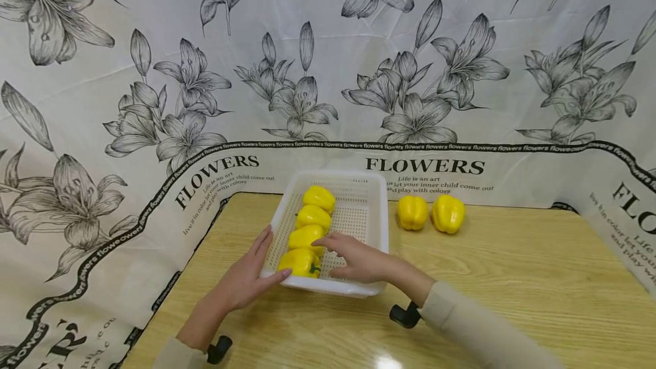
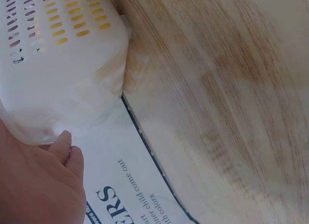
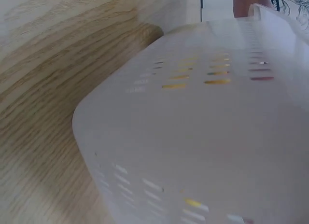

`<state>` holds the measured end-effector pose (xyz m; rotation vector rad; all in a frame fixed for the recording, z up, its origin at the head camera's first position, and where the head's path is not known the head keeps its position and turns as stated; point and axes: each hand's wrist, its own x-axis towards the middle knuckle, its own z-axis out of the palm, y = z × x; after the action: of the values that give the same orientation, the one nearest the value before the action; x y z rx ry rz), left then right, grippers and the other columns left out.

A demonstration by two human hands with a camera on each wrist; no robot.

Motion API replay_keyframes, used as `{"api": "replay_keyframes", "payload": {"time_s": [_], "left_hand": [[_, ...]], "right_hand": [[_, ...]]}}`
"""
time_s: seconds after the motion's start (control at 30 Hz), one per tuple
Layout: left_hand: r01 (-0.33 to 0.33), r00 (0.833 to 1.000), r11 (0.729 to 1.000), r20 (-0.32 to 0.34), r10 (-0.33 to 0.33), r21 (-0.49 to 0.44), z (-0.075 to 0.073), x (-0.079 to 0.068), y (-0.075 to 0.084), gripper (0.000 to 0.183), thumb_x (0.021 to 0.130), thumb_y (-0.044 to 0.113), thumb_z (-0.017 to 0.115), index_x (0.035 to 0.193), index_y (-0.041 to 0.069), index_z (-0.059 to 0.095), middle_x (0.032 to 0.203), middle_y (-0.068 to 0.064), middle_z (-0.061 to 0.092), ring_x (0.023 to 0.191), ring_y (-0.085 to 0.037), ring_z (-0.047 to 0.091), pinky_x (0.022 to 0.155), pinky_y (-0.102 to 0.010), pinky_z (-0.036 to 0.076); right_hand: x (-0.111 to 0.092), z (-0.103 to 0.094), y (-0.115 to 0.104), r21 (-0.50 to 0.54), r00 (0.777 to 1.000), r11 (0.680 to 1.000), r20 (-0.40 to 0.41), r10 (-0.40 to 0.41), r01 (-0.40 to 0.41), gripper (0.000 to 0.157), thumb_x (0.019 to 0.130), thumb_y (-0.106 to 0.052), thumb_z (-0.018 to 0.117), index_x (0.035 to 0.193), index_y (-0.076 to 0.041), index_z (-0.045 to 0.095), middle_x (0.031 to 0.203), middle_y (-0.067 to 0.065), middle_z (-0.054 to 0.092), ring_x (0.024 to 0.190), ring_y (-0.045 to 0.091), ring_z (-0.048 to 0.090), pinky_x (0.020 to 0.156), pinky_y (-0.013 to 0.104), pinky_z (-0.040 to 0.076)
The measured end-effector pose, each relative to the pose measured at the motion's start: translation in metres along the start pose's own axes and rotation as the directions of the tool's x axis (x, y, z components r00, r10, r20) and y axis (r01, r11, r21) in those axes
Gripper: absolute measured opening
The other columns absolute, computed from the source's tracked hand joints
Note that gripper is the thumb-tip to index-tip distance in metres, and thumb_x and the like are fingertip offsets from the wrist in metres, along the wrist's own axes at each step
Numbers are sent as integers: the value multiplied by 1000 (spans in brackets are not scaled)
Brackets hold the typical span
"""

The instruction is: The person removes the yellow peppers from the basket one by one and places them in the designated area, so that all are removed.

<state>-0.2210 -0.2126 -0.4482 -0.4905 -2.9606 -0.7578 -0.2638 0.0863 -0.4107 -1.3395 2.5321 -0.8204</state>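
Observation:
A white perforated plastic basket (image 1: 333, 286) stands on the table, tilted slightly in the head view. Several yellow bell peppers form a row along its left side; the nearest pepper (image 1: 296, 262) shows a green stem. My left hand (image 1: 243, 278) grips the basket's near left corner, thumb at the rim; in the left wrist view its fingertips lie against the basket wall (image 2: 63, 89). Inside the basket reaches my right hand (image 1: 359, 258), thumb and fingers apart, fingertips at the second-nearest pepper (image 1: 303, 238). Whether they touch it I cannot tell. The right wrist view shows only the basket's outside (image 3: 193, 127).
Two more yellow bell peppers, one left (image 1: 412, 213) and one right (image 1: 448, 214), sit on the wooden table (image 1: 512, 278) to the right of the basket. A flower-printed cloth (image 1: 328, 118) hangs behind the table and along its sides.

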Motion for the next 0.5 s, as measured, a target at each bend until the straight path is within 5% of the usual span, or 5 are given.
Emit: {"api": "replay_keyframes", "payload": {"time_s": [0.27,0.5], "left_hand": [[6,1000,1000,9,-6,-9,1,0,-1,106,92,77,51,166,13,9,173,-2,4,149,-37,33,114,-59,38],[9,1000,1000,13,-8,-5,0,1,-2,105,92,76,50,166,13,9,173,0,2,149,-36,33,114,-59,38]], "right_hand": [[12,10,-1,3,998,1000,66,11,-11,58,97,-10,69,151,-6,48,150,12,52,137,28,50,114,47,42],[22,12,-1,-15,995,1000,100,4,-2,59,96,-5,69,151,-5,47,141,13,58,123,29,59,101,38,52]]}}
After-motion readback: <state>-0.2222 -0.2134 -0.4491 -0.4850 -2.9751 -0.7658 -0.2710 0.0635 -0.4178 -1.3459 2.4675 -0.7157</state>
